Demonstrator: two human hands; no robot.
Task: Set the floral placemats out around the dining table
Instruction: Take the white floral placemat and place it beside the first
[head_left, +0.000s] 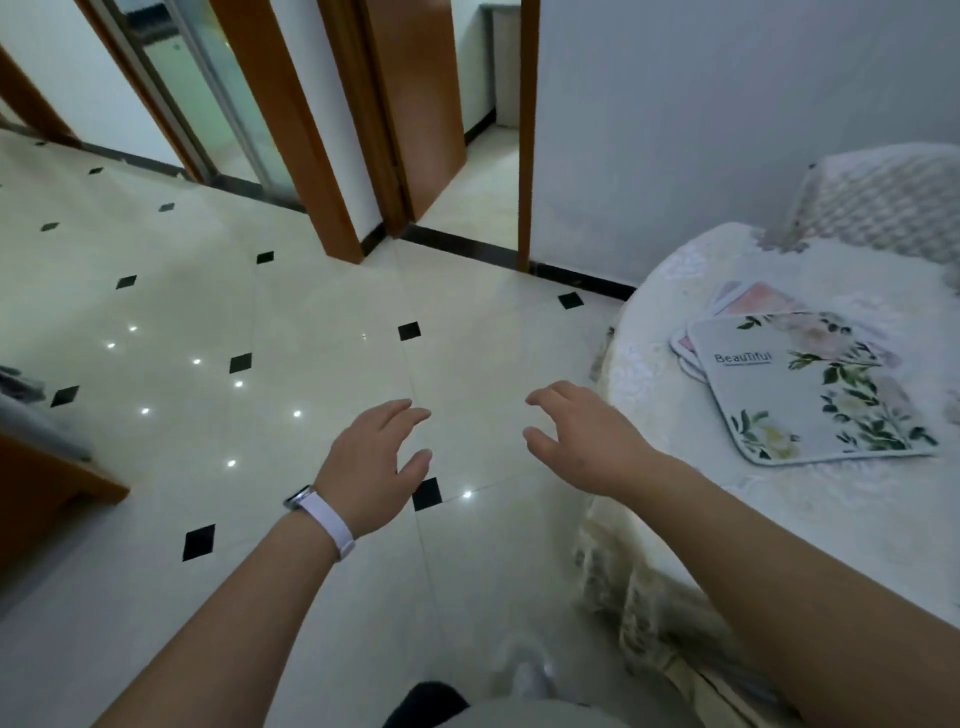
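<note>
- A wooden piece of furniture (41, 493) is showing at the left edge of the frame.
- The pale tiled floor (260, 338), dotted with small black diamonds, is filling the left and centre.
- A brown door (415, 104) is standing open at the top centre.
- The left hand (374, 457), with a pale watch (317, 512) on its wrist, is hovering over the floor at centre, fingers loosely curled and holding nothing.
- The right hand (587, 441) is hovering just right of it, apart from it, fingers likewise loose and holding nothing.
- The dining table (779, 545), under a lacy white cloth, is sitting at the right.
- The floral placemats (800, 395) are lying in an untidy stack on the table at right, beyond the right hand and not touched by it.
- A padded chair (883, 197) is standing at the upper right.
</note>
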